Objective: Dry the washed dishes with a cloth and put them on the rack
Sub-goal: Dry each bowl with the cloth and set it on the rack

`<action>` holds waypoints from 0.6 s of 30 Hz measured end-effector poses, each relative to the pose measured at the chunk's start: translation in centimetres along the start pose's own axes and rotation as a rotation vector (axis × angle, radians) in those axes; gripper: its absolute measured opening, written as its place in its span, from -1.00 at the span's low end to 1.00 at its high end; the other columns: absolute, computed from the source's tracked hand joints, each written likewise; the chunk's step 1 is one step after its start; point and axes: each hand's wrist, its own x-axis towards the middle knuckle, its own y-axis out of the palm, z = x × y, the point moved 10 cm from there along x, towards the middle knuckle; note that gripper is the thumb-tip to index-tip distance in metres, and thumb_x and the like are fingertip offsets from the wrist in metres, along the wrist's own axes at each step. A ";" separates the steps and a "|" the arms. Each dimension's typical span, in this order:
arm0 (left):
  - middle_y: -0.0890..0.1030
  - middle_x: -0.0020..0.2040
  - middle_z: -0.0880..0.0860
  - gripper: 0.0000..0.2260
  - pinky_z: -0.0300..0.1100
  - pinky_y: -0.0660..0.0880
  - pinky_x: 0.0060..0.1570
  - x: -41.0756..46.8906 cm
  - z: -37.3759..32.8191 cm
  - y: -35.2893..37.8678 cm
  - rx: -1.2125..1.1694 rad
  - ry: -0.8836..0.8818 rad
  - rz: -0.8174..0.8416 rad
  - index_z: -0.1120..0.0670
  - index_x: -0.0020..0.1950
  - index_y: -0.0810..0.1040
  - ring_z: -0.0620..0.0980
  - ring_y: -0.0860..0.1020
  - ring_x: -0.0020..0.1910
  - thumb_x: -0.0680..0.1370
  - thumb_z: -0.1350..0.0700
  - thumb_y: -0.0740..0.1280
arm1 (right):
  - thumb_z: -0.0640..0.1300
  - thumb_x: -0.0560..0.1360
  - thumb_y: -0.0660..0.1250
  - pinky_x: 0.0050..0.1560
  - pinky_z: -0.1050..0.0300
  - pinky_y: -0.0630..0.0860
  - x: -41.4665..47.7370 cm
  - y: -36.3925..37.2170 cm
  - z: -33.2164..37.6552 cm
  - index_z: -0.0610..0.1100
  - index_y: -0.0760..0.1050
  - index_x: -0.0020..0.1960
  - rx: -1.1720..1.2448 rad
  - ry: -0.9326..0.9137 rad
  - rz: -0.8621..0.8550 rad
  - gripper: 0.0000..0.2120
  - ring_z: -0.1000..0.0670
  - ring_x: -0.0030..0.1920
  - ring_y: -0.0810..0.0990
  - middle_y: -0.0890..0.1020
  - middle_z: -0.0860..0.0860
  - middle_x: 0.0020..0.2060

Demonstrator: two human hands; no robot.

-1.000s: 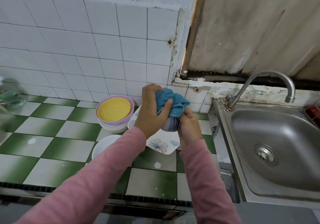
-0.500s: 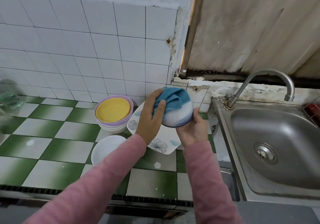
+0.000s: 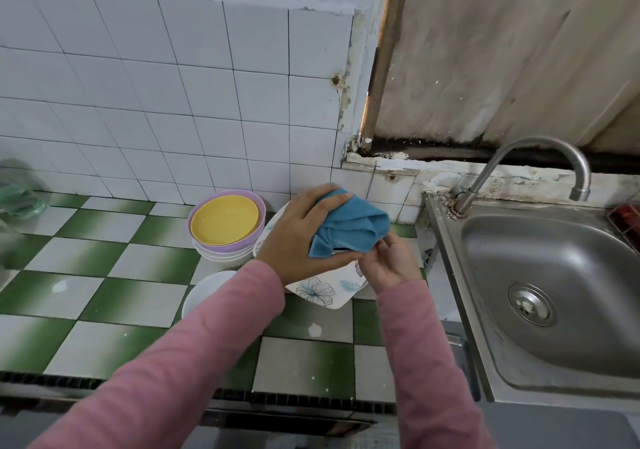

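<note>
My left hand (image 3: pixel 298 237) grips a blue cloth (image 3: pixel 349 226) and wraps it over a small bowl, which the cloth hides almost fully; only a dark sliver of its rim (image 3: pixel 341 249) shows. My right hand (image 3: pixel 391 265) holds the bowl from below on the right, fingers curled at the cloth's edge. Both hands hover above a white plate with a flower print (image 3: pixel 322 291). To the left stands a stack of bowls (image 3: pixel 225 230), yellow inside a purple one on top. A white bowl (image 3: pixel 207 292) lies partly under my left sleeve.
A green and white tiled counter (image 3: pixel 114 275) runs left. A steel sink (image 3: pixel 554 289) with a curved tap (image 3: pixel 540 150) sits at right. A red object (image 3: pixel 628 216) shows at the sink's far right edge. A greenish glass item (image 3: pixel 17 192) stands at far left. No rack is in view.
The cloth now covers the bowl, whose white and blue side showed half a second ago. My left hand has slid over the top of it and my right hand has shifted lower.
</note>
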 end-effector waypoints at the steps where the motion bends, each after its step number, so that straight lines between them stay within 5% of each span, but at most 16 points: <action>1: 0.47 0.32 0.12 -0.32 -0.17 0.39 0.35 0.2 0.1 -0.1 0.005 -0.006 -0.007 0.17 0.38 0.45 0.03 0.45 0.29 0.43 -0.25 0.44 | -0.39 0.10 0.64 -0.16 -0.17 0.66 -0.1 -0.2 -0.1 -0.40 0.52 0.15 0.000 0.007 -0.021 -0.36 -0.29 -0.13 0.70 0.65 -0.36 -0.03; 4: 0.53 0.19 0.04 -0.38 -0.32 0.46 0.19 0.5 1.4 -0.4 -0.097 -0.137 -0.017 0.10 0.30 0.50 -0.08 0.52 0.15 0.39 -0.24 0.48 | -0.13 0.49 0.44 -0.41 0.09 0.62 0.0 -2.2 -1.1 -0.22 0.45 -0.01 -0.180 0.098 -0.188 -0.78 -0.08 -0.35 0.64 0.59 -0.19 -0.23; 8: 0.58 0.05 -0.18 -0.50 -0.43 0.49 -0.06 0.1 4.3 0.7 -0.343 -0.563 0.078 -0.11 0.19 0.48 -0.28 0.55 0.02 0.34 -0.28 0.44 | 0.25 0.47 0.35 -0.10 0.02 0.52 0.1 -4.3 -0.6 -0.11 0.48 0.03 -0.681 0.157 -0.244 -0.57 -0.04 -0.15 0.54 0.53 -0.07 -0.17; 10: 0.62 0.02 -0.14 -0.57 -0.32 0.51 -0.09 -0.9 5.3 2.2 -0.473 -0.732 0.153 -0.12 0.15 0.51 -0.18 0.59 -0.01 0.39 -0.30 0.42 | 0.25 0.48 0.29 0.10 -0.17 0.52 0.0 -4.3 -1.0 -0.10 0.53 0.18 -0.655 0.179 -0.192 -0.52 -0.18 0.07 0.58 0.61 -0.14 0.01; 16: 0.63 0.01 0.00 -0.79 -0.19 0.49 -0.13 -3.9 6.4 4.3 -0.742 -1.031 0.043 -0.11 0.11 0.51 -0.01 0.59 -0.02 0.56 -0.17 0.30 | 0.25 0.43 0.32 0.15 -0.33 0.48 -0.5 -3.8 -3.2 -0.08 0.57 0.23 -0.389 0.281 -0.012 -0.48 -0.33 0.12 0.58 0.68 -0.23 0.04; 18: 0.65 0.03 0.06 -0.72 -0.12 0.52 -0.14 -5.2 7.2 4.5 -0.810 -1.162 -0.025 -0.05 0.16 0.53 0.03 0.60 -0.04 0.58 -0.19 0.27 | 0.23 0.37 0.35 0.17 -0.34 0.45 -0.6 -4.2 -3.3 -0.09 0.58 0.21 -0.363 0.299 -0.014 -0.45 -0.35 0.11 0.58 0.68 -0.25 0.05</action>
